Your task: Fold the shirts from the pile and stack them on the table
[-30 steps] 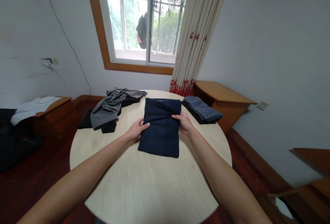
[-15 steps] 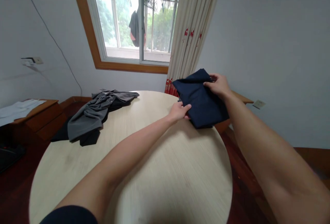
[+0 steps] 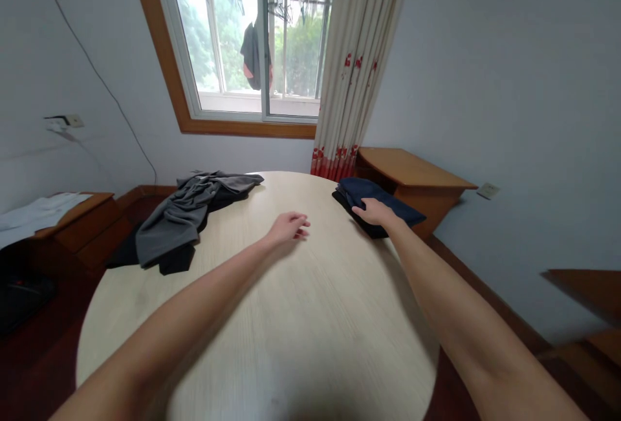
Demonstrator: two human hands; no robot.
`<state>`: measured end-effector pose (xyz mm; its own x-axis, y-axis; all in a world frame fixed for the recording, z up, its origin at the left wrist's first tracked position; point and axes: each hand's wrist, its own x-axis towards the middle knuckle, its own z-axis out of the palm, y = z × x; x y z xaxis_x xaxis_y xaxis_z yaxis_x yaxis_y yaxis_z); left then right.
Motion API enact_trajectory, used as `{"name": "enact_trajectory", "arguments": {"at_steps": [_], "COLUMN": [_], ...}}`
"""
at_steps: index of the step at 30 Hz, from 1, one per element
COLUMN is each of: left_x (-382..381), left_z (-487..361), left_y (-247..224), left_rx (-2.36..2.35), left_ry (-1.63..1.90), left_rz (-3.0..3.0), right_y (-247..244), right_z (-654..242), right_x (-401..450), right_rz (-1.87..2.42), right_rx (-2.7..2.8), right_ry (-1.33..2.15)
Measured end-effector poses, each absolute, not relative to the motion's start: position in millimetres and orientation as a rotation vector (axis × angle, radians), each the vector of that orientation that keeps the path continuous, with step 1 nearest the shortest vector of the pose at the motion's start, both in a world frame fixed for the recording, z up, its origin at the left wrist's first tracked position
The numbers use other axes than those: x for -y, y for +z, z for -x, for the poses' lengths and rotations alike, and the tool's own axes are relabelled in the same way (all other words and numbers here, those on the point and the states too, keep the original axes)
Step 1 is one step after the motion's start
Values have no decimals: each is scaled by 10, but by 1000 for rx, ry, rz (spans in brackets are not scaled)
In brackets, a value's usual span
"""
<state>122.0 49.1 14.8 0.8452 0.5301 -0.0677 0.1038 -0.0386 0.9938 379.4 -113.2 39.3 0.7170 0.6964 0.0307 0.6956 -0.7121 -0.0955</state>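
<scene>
Folded navy cloth (image 3: 405, 208) lies on top of black folded cloth (image 3: 372, 230) at the right back edge of the round pale table (image 3: 301, 298). My right hand (image 3: 376, 211) rests on the near left part of the navy cloth, its fingers apart. Over the middle of the table is my left hand (image 3: 290, 227), holding nothing, with its fingers loosely curved and apart. Crumpled grey and black clothes (image 3: 179, 220) are heaped on the table's left back side, away from both hands.
Behind the folded cloth stands a wooden desk (image 3: 412, 169) against the wall. A wooden cabinet (image 3: 97, 227) with white papers (image 3: 43, 211) is at the left. The curtain (image 3: 361, 52) hangs beside the window. Another wooden edge (image 3: 592, 288) shows at far right.
The navy cloth, held up by both hands before, now lies on the black cloth. My left hand has let go and moved left; my right hand has come down onto the cloth.
</scene>
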Motion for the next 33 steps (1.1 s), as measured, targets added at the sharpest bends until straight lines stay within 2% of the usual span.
{"name": "enact_trajectory", "arguments": {"at_steps": [4,8,10,15,20,26,29,33], "left_x": [-1122,-1456,-1528,-1642,-1731,-1816,-1814,-1644], "left_z": [-491,16,186,451,619,711,731,716], "left_y": [236,236,174,-15,-25,20,63,235], "left_rx": [-716,-1056,-1221,-1497,-1587,-1613,-1599,-1539], "left_ry": [670,690,688,561,481,560,690,1095], "left_rz": [-2298,-2688,-2753,-2706,-2614,-2546,-2421,-2283], "right_y": [241,43,-52,-267,-366,-338,-326,-326], "right_z": [-3016,-2324,-2150,-2098,-2163,-2155,-2151,-2157], "right_x": [939,715,666,692,781,847,854,844], "right_rz": [2644,2317,2243,2207,2089,2032,2027,2026], "right_rx": [1427,1737,1779,1549,1559,1560,1564,1574], "right_ry": [68,446,426,65,139,202,207,198]}}
